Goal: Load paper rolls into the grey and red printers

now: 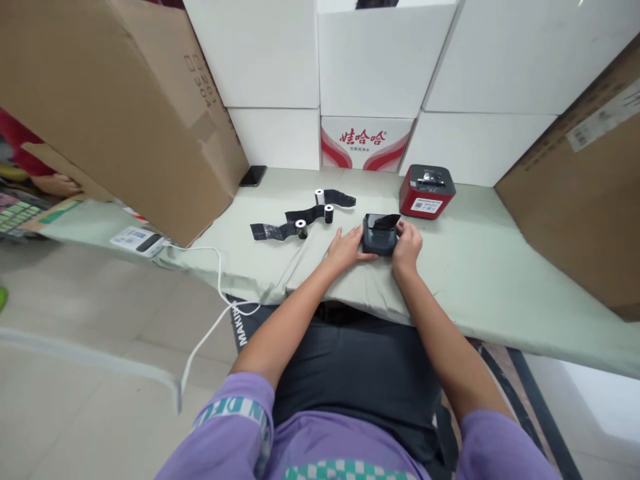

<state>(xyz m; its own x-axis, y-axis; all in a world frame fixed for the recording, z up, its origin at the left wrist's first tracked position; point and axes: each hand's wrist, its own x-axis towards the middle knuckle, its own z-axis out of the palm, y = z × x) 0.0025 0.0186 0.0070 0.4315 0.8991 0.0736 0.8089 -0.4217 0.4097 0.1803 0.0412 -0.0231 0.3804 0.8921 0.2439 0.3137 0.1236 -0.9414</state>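
Observation:
A small dark receipt printer sits on the cloth-covered table in front of me, a strip of black paper poking out of its top. My left hand grips the printer's left side, thumb along its lower front. On the opposite side my right hand is closed against the body, its fingertips close to the black strip. To the left lie three small paper rolls, each with a black tail unrolled: a back roll, a middle roll and a front roll.
Behind the printer stands a red and black printer. White boxes form a wall at the back. Large cartons flank the table, a left carton and a right carton. A phone and a white corded device lie leftward; another person's hand shows far left.

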